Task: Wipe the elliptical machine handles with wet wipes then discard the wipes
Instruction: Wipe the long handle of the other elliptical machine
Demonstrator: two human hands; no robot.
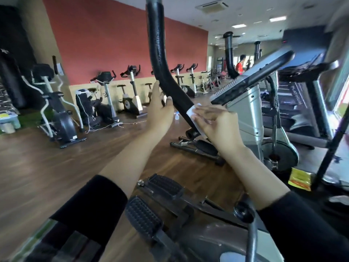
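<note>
Rows of exercise bikes [132, 89] behind, a left hand [159, 108] curls its fingers [169, 100] round the elliptical handle [166, 78] to steady it while the right hand [217, 122], fingers flat together, presses a wet wipe [192, 115] along it.

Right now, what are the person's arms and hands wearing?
Both arms wear black long sleeves pushed up, leaving the forearms bare. The left hand and right hand are bare too: no gloves, rings, or watch that I can see.

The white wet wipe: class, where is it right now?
In the head view, the white wet wipe lies right of centre, pressed by the right hand against the black foam handle, below the left hand.
</note>
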